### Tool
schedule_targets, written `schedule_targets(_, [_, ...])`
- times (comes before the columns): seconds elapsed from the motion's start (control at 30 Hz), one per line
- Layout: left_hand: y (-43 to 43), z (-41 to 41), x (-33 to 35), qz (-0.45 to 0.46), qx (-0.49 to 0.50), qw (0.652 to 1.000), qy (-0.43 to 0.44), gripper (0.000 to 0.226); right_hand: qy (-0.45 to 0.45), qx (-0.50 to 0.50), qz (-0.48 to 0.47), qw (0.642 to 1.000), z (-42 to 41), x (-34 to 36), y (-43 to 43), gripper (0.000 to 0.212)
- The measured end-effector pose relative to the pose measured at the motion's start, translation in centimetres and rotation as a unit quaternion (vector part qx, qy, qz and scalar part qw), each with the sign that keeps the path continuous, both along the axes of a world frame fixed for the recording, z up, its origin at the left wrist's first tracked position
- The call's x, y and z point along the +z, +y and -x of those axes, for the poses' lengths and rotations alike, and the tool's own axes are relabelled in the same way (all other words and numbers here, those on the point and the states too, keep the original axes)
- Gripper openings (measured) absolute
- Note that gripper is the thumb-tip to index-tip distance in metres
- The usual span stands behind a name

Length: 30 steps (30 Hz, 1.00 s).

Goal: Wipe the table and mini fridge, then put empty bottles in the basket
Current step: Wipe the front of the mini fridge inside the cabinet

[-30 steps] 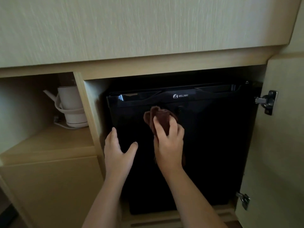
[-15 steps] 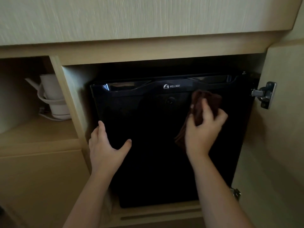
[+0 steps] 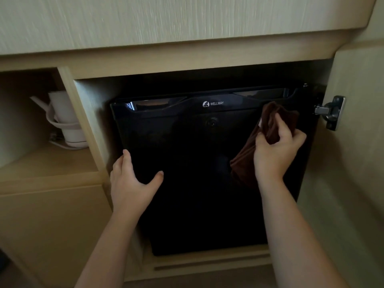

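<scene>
A black mini fridge (image 3: 195, 183) with a white logo sits inside a pale wooden cabinet, its door facing me. My right hand (image 3: 276, 150) grips a dark brown cloth (image 3: 272, 121) and holds it against the upper right of the fridge door, with a tail of cloth hanging down to the left of the hand. My left hand (image 3: 131, 179) lies flat on the left part of the door with fingers straight and thumb spread. No bottles or basket are in view.
A white electric kettle (image 3: 64, 119) stands on its base on the open shelf at the left. The cabinet door (image 3: 353, 173) stands open at the right, with a metal hinge (image 3: 330, 112) near the cloth. A tabletop edge (image 3: 166, 23) overhangs above.
My right hand has swept the cloth from the middle of the fridge door to its upper right. My left hand has stayed flat on the left part of the door.
</scene>
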<state>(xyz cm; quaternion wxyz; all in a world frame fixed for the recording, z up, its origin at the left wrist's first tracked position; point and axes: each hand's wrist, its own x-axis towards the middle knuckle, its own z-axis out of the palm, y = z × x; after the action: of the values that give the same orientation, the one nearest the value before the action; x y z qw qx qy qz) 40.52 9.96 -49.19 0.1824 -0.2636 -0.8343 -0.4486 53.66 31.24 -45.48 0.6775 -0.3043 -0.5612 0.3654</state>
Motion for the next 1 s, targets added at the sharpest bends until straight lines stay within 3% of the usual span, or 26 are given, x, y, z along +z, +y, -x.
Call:
schedule_targets(0.27, [-0.1,-0.2,0.3,0.008,-0.005,1.0,-0.014,0.095,-0.168,0.04,-0.184,0.968,3.3,0.2,-5.3,0.053])
schedule_targets(0.37, [-0.2,-0.1,0.3,0.005,-0.009,1.0,-0.019,0.094,-0.129,0.056,-0.179,0.974,2.2,-0.2,-3.7,0.052])
schedule_targets(0.53, [-0.1,0.0,0.2,-0.014,-0.02,0.999,-0.034,0.095,-0.003,0.0,-0.038,0.999,-1.0,-0.8,1.5,0.045])
schedule_targets(0.67, [0.0,0.2,0.1,-0.017,-0.013,0.999,-0.033,0.096,-0.033,-0.033,-0.038,0.998,-1.1,-1.4,1.6,0.048])
schedule_targets(0.87, [-0.1,0.4,-0.1,-0.027,-0.02,0.999,-0.038,0.095,-0.203,0.025,-0.22,0.954,3.8,-5.5,-6.8,0.059])
schedule_targets(1.0, [-0.5,0.7,-0.3,-0.026,-0.028,0.999,-0.032,0.094,-0.177,0.056,-0.226,0.956,3.5,-6.6,-6.3,0.058])
